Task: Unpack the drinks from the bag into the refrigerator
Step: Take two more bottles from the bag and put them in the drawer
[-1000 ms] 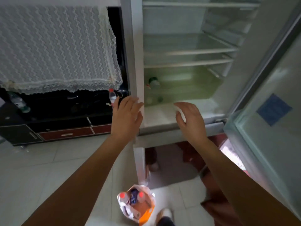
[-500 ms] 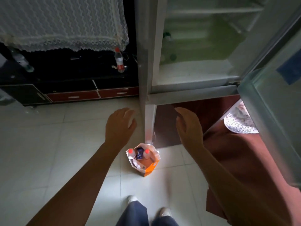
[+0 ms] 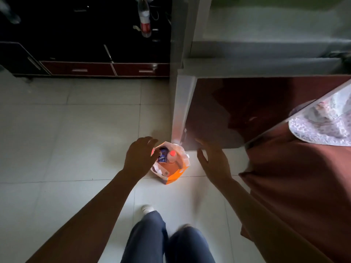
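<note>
An orange and white paper bag (image 3: 175,172) stands on the tiled floor by the corner of the refrigerator (image 3: 266,67). Inside it I see a red-capped bottle (image 3: 172,153) and a blue can (image 3: 163,156); another red cap is mostly hidden behind my fingers. My left hand (image 3: 139,157) hovers over the bag's left rim, fingers spread, holding nothing. My right hand (image 3: 214,160) is open to the right of the bag, apart from it. The refrigerator's upper compartment stands open at the top right.
A dark low cabinet (image 3: 85,69) with red drawers runs along the back left; a red-labelled bottle (image 3: 144,18) stands on it. The fridge's dark red lower door (image 3: 237,111) is shut. A brown cloth-covered surface (image 3: 294,177) lies at right. My legs (image 3: 167,242) are below.
My view has tipped down from the fridge to the floor. Both hands have dropped from the fridge's edge to the bag; the left now reaches its rim.
</note>
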{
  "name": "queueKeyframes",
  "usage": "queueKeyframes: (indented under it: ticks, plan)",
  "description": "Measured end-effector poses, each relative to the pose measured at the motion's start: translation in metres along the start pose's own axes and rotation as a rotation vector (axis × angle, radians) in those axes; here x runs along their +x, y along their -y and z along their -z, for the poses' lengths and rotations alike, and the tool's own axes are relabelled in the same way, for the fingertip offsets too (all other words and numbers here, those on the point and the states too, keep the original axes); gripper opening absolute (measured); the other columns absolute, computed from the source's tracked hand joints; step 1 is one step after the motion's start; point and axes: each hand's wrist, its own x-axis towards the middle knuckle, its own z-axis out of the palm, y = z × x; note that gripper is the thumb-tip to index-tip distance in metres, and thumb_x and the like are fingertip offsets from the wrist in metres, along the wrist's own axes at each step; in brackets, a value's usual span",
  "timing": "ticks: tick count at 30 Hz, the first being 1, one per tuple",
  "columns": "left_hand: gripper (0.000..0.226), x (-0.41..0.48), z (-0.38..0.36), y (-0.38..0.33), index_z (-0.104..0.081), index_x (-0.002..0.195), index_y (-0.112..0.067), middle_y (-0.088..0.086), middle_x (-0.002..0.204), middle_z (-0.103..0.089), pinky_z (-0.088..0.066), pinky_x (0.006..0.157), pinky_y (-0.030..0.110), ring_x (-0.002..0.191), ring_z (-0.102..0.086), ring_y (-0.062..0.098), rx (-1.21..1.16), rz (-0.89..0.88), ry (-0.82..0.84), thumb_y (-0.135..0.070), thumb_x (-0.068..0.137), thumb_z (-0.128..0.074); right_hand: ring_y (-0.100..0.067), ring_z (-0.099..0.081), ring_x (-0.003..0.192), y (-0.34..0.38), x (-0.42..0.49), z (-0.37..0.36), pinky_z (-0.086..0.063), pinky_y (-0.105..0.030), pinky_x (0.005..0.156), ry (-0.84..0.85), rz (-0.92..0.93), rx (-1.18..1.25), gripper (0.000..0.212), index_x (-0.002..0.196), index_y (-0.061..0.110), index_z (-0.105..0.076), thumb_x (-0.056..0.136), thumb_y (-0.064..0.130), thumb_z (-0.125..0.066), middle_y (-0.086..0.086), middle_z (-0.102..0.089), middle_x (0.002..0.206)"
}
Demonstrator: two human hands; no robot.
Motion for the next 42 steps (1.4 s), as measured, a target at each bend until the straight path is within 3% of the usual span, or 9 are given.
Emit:
queueKeyframes:
  ticks: [2,4,10,15,18,27,32,37,42]
  plan:
    - [0.035,0.006,-0.040,0.017,-0.065,0.107,-0.008,0.014,0.109,-0.069,-0.051,0.085,0.041,0.099,-0.064,0.032,-0.049,0.044,0.005,-0.031,0.085,-0.051,-0.026,-0.056,0.115,-0.020,0.012,-0.038,-0.043,-0.032,0.096,0.030,0.016,-0.034,0.033,0.122,0.013,-0.055,0.091,0.024,-0.050,-0.008,-0.059,0.127]
    - [0.032,0.015,-0.081,0.035,-0.060,0.117,-0.009,0.011,0.121,-0.062,-0.045,0.094,0.038,0.111,-0.057,0.029,-0.073,0.081,0.050,-0.022,0.087,-0.057,-0.025,-0.051,0.120,-0.042,0.025,-0.077,-0.042,-0.034,0.098,0.089,0.016,-0.051,0.035,0.126,0.015,-0.051,0.092,0.024,-0.048,-0.006,-0.055,0.132]
    - [0.036,0.036,-0.196,0.097,-0.057,0.121,-0.012,0.008,0.122,-0.061,-0.045,0.087,0.035,0.108,-0.056,0.029,-0.066,0.134,0.101,-0.009,0.085,-0.055,-0.025,-0.054,0.112,-0.117,0.064,-0.198,-0.045,-0.031,0.087,0.199,0.019,-0.045,0.038,0.126,0.016,-0.050,0.090,0.027,-0.052,-0.006,-0.057,0.127]
    - [0.040,0.059,-0.269,0.133,-0.059,0.119,-0.014,0.011,0.111,-0.064,-0.045,0.079,0.035,0.098,-0.059,0.033,-0.022,0.123,0.121,-0.005,0.081,-0.056,-0.026,-0.050,0.119,-0.156,0.093,-0.274,-0.042,-0.032,0.092,0.291,-0.011,-0.044,0.044,0.130,0.018,-0.046,0.088,0.028,-0.054,-0.007,-0.050,0.136]
    - [0.040,0.072,-0.301,0.145,-0.053,0.124,-0.019,0.007,0.121,-0.059,-0.041,0.088,0.035,0.108,-0.055,0.030,0.073,0.132,0.163,-0.011,0.085,-0.052,-0.025,-0.045,0.125,-0.172,0.104,-0.306,-0.042,-0.034,0.096,0.367,-0.015,-0.066,0.046,0.132,0.021,-0.043,0.087,0.029,-0.054,-0.006,-0.044,0.141]
    - [0.050,0.095,-0.348,0.158,-0.036,0.134,-0.023,0.005,0.141,-0.040,-0.034,0.096,0.034,0.123,-0.046,0.024,0.285,0.171,0.287,-0.017,0.086,-0.049,-0.030,-0.045,0.122,-0.190,0.117,-0.351,-0.038,-0.033,0.092,0.432,-0.050,-0.147,0.050,0.137,0.020,-0.033,0.089,0.022,-0.048,-0.012,-0.041,0.142]
    - [0.046,0.103,-0.360,0.160,-0.041,0.129,-0.022,0.008,0.136,-0.043,-0.032,0.097,0.035,0.122,-0.046,0.022,0.412,0.147,0.333,-0.025,0.085,-0.054,-0.035,-0.050,0.112,-0.199,0.120,-0.361,-0.041,-0.036,0.084,0.451,-0.118,-0.163,0.048,0.131,0.015,-0.036,0.087,0.025,-0.050,-0.017,-0.043,0.135]
    - [0.036,0.103,-0.365,0.154,-0.047,0.122,-0.024,0.002,0.116,-0.064,-0.029,0.094,0.034,0.113,-0.054,0.023,0.458,0.124,0.380,-0.032,0.087,-0.052,-0.031,-0.053,0.107,-0.201,0.117,-0.370,-0.042,-0.037,0.085,0.422,-0.183,-0.102,0.040,0.125,0.014,-0.040,0.087,0.024,-0.047,-0.014,-0.056,0.122]
    - [0.025,0.100,-0.362,0.153,-0.054,0.112,-0.024,0.001,0.109,-0.066,-0.030,0.091,0.034,0.107,-0.057,0.023,0.459,0.130,0.336,-0.029,0.088,-0.051,-0.032,-0.056,0.100,-0.199,0.110,-0.369,-0.034,-0.028,0.073,0.379,-0.145,-0.104,0.030,0.118,0.009,-0.047,0.090,0.018,-0.043,-0.018,-0.061,0.112]
